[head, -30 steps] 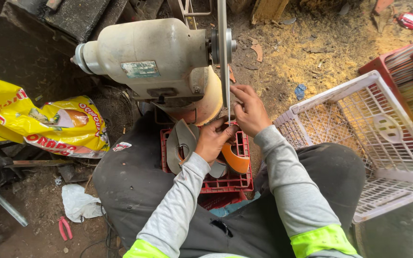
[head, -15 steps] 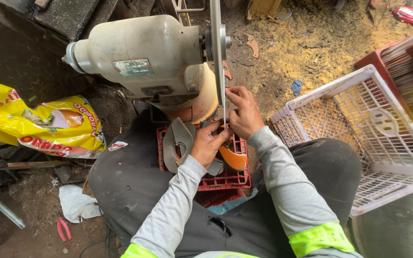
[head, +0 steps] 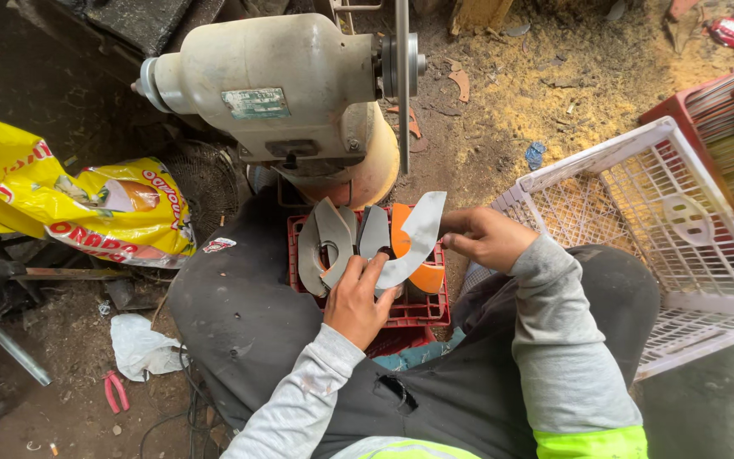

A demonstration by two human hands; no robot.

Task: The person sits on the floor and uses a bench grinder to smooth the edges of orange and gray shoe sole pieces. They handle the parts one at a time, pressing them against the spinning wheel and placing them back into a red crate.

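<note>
The lower part of the curved grey piece is hidden behind the left hand, whose fingers are clamped on its lower end, while the upper end is pinched by the closed fingers of the right hand. The piece is held just below the thin disc of the bench grinder, apart from it, and above the small red crate. It is seen as a flat, crescent-shaped cutout with a dull, matte face. The top of the disc is cut off by the frame edge, and the base of the grinder's rounded, cream-coloured metal housing is masked by the stacked grey cutouts standing in the red crate. An orange piece is partly covered by the held piece, so its full shape cannot be made out. To the right a white plastic lattice crate is set on the ground, overlapped by the right knee; behind it a red crate filled with thin stacked sheets is cut off at the edge. A crumpled yellow bag lies to the left, with small red pliers and a white rag on the dirt floor. Sawdust is spread over the ground beyond the grinder.
</note>
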